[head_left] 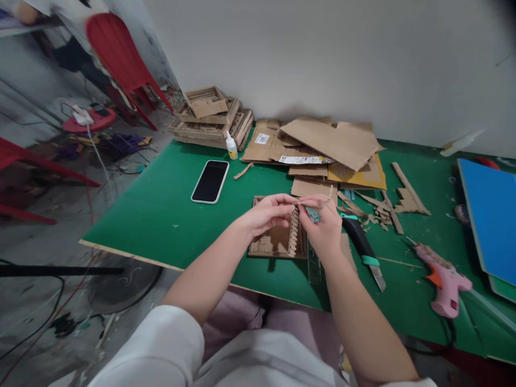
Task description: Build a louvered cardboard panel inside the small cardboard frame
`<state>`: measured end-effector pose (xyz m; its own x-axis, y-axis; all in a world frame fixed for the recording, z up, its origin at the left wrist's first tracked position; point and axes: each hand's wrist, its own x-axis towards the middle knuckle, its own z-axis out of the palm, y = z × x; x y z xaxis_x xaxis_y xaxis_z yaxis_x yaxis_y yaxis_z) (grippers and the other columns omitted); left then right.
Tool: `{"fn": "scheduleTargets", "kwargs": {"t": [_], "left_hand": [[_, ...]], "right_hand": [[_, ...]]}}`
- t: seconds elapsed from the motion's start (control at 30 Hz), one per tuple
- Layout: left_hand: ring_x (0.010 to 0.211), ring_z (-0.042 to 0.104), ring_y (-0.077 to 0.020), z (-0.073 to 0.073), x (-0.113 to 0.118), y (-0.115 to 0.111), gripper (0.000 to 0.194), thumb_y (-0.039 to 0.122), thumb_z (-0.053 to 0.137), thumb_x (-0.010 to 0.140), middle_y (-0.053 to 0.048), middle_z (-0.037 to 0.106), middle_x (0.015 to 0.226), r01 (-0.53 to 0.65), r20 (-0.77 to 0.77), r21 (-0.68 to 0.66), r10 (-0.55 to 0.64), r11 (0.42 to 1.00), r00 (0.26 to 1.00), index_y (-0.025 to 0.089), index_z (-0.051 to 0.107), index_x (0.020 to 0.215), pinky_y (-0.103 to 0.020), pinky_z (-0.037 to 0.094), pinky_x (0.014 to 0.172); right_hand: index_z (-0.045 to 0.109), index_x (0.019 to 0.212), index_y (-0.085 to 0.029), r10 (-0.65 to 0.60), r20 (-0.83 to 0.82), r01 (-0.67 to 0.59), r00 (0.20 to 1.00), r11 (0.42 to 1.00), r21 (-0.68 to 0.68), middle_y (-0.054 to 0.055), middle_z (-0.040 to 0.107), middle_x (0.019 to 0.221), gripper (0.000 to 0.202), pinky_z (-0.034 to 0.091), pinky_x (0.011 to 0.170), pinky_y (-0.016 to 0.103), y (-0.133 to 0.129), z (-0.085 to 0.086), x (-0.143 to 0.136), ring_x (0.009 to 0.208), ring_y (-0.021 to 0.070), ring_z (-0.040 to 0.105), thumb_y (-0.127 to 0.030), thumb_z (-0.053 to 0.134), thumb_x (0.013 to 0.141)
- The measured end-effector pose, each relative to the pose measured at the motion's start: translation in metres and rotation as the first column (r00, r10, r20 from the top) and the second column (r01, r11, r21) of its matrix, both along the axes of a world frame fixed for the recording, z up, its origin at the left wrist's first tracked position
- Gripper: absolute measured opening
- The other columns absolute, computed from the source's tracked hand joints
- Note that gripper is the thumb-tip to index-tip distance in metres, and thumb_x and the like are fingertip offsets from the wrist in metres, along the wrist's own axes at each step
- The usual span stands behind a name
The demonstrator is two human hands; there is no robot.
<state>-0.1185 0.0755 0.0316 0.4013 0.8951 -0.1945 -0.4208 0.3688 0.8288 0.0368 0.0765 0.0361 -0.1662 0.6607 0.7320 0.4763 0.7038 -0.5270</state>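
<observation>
My left hand [271, 216] and my right hand [325, 221] meet with their fingertips pinched together at the top of a notched, zigzag cardboard strip [293, 236]. The strip runs down from my fingers over a shallow cardboard tray [258, 251] with raised edges. Whether its lower end touches the tray I cannot tell. A thin bit of cardboard [331, 192] sticks up by my right fingers. Beneath my right wrist lies a clear ruler [314, 269], partly covered. My hands hide the tray's upper right part.
Right of my hands lie a utility knife [362, 242] with its blade out, cardboard scraps [379, 215] and a pink glue gun [445, 282]. Behind are cardboard sheets [330, 140], stacked cardboard frames [213, 118], a glue bottle [231, 145] and a phone [210, 181]. Another person [72, 32] is at upper left.
</observation>
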Motion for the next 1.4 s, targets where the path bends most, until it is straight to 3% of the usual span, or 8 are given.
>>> {"fn": "scheduleTargets", "kwargs": {"t": [0.67, 1.07, 1.4], "left_hand": [[0.058, 0.059, -0.0066, -0.001, -0.0011, 0.0, 0.031, 0.025, 0.075, 0.064, 0.0, 0.062, 0.073, 0.022, 0.024, -0.011, -0.022, 1.0, 0.999, 0.015, 0.064, 0.09, -0.015, 0.049, 0.05], [0.063, 0.064, -0.0103, 0.0021, -0.0015, -0.0015, 0.033, 0.025, 0.074, 0.065, -0.003, 0.066, 0.076, 0.035, 0.033, -0.022, -0.034, 0.999, 0.999, 0.015, 0.064, 0.095, -0.017, 0.049, 0.053], [0.07, 0.064, -0.0124, -0.0027, -0.0041, -0.0012, 0.034, 0.026, 0.073, 0.066, -0.004, 0.067, 0.08, 0.015, -0.011, -0.018, -0.016, 1.0, 1.0, 0.016, 0.066, 0.098, -0.02, 0.049, 0.061]], "right_hand": [[0.062, 0.08, -0.02, -0.014, -0.039, 0.005, 0.999, 0.979, -0.205, 0.004, 0.064, 0.084, 0.006, 0.047, 0.08, 0.033, -0.002, 0.0019, 0.0008, 0.085, 0.0164, 0.059, -0.021, 0.056, 0.079], [0.06, 0.081, -0.021, 0.01, -0.284, -0.133, 0.959, 0.899, -0.418, 0.003, 0.062, 0.086, 0.008, 0.047, 0.082, 0.034, -0.0015, -0.0053, -0.0001, 0.085, 0.0158, 0.059, -0.026, 0.055, 0.079], [0.06, 0.078, -0.02, 0.021, -0.271, -0.137, 0.962, 0.899, -0.415, 0.003, 0.063, 0.085, 0.012, 0.048, 0.081, 0.036, -0.0007, -0.0056, 0.0015, 0.084, 0.0166, 0.06, -0.031, 0.056, 0.08]]}}
